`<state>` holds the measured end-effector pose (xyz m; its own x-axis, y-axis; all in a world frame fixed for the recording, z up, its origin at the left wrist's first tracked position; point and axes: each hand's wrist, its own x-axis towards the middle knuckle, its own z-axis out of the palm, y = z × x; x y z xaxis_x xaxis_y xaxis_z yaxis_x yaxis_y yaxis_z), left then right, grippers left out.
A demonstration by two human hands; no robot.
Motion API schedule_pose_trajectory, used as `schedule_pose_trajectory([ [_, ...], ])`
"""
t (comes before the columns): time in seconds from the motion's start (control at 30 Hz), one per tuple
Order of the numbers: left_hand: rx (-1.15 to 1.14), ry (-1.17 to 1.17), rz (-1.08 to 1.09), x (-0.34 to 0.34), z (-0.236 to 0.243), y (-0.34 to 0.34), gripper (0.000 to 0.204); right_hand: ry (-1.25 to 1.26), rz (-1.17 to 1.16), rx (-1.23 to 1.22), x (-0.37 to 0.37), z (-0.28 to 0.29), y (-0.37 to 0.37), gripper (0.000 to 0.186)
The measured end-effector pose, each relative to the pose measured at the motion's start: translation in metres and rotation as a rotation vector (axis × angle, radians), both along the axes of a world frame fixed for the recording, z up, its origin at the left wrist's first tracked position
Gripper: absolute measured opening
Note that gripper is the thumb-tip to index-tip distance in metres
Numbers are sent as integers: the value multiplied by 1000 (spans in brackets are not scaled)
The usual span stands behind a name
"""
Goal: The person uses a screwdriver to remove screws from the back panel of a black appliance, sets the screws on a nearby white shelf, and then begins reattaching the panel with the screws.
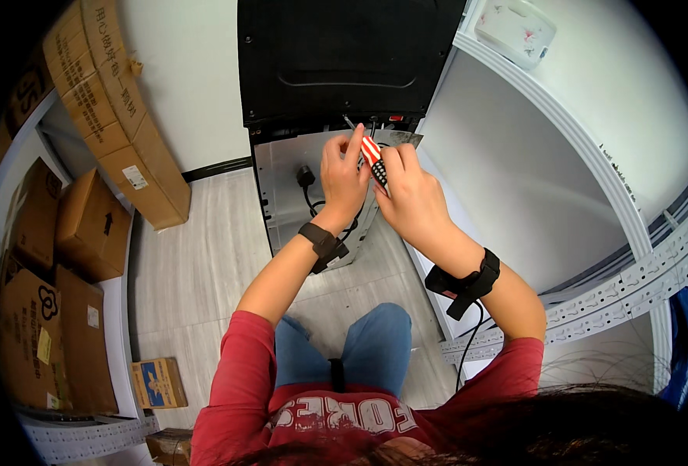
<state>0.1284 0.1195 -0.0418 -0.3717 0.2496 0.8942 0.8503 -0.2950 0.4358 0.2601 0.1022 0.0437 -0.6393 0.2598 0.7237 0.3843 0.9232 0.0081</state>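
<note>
A screwdriver with a red-and-white striped, black-and-white dotted handle (372, 150) is gripped near its dotted end by my right hand (414, 190). Its thin metal shaft points up and left, with the tip at the lower edge of a black appliance panel (344, 50), beside a small screw. My left hand (344, 172) is closed around the front of the tool, its index finger stretched along the shaft; the thumb is mostly hidden. Below both hands a silver metal sheet (282, 167) covers the appliance's lower part, and a black plug (305, 175) with its cable hangs before it.
To the left, a tall cardboard box (130, 147) leans against the wall, and shelves hold several brown boxes (94, 225). A small flat box (159, 383) lies on the floor. On the right stands white metal shelving (592, 322) with a clear plastic container (515, 33) higher up.
</note>
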Motion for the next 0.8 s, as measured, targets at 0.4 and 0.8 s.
schedule_pose_trajectory([
  [0.4, 9, 22, 27, 4, 2, 2, 57, 33, -7, 59, 5, 0, 4, 36],
  [0.8, 54, 11, 18, 6, 1, 6, 55, -4, -50, 12, 1, -1, 6, 33],
])
